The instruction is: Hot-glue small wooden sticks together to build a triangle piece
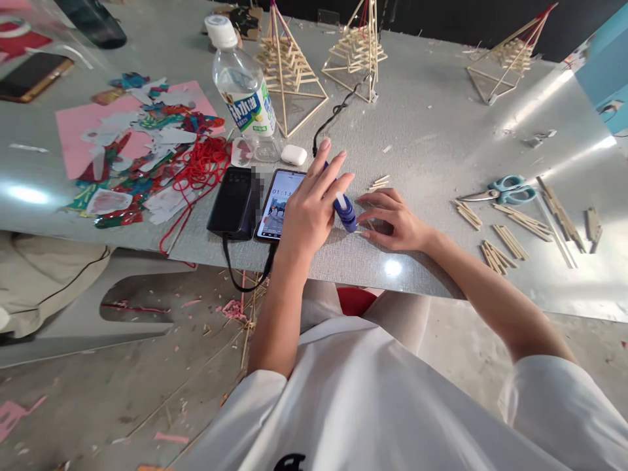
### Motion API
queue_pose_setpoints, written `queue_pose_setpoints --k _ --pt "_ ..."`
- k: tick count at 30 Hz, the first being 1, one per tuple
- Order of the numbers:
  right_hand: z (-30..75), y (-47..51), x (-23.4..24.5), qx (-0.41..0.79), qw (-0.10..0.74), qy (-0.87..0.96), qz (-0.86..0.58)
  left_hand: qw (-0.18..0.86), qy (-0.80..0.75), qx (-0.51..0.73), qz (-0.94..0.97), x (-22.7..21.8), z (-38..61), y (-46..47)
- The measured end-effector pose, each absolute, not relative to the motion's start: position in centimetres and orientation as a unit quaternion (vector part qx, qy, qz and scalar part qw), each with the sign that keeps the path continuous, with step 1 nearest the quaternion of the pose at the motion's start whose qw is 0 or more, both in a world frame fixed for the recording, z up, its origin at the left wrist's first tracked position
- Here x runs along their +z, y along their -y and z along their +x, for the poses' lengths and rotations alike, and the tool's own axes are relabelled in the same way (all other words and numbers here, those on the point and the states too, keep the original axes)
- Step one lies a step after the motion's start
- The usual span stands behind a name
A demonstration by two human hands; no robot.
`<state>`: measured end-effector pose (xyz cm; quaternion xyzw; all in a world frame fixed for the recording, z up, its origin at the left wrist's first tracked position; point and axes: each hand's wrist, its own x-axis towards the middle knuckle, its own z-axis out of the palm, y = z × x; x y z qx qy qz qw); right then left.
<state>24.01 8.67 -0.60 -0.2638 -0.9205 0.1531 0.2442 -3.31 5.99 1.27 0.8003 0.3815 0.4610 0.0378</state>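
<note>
My left hand (pixel 311 209) is closed around a blue hot glue gun (pixel 346 212), with a white glue stick poking out of it. Part of the gun is hidden behind my fingers. Just to the right, my right hand (pixel 397 221) rests low on the table, its fingertips pinched on a small wooden stick (pixel 359 232) beside the gun; the fingers cover most of it. A few short wooden sticks (pixel 379 182) lie beyond my right hand. A lit phone (pixel 271 216) sits under and left of my left wrist.
Stick pyramids (pixel 294 78) and a plastic bottle (pixel 245 91) stand at the back. On the left are a black power bank (pixel 230 203), red string (pixel 206 160) and scraps on pink paper (pixel 69 137). Scissors (pixel 500 190) and bundled sticks (pixel 510 242) lie right. A black cord (pixel 338 108) runs behind.
</note>
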Motion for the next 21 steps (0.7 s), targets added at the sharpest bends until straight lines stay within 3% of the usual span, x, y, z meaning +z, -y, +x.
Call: queue_pose_setpoints --k 8,21 --pt "24.06 -8.63 -0.49 0.149 0.238 0.922 -0.268 0.037 -0.382 0.455 0.803 1.32 -3.29 -5.96" --pt "24.21 -8.88 -0.78 0.143 0.251 0.923 -0.255 -0.058 -0.395 0.416 0.817 0.57 -3.15 -5.99"
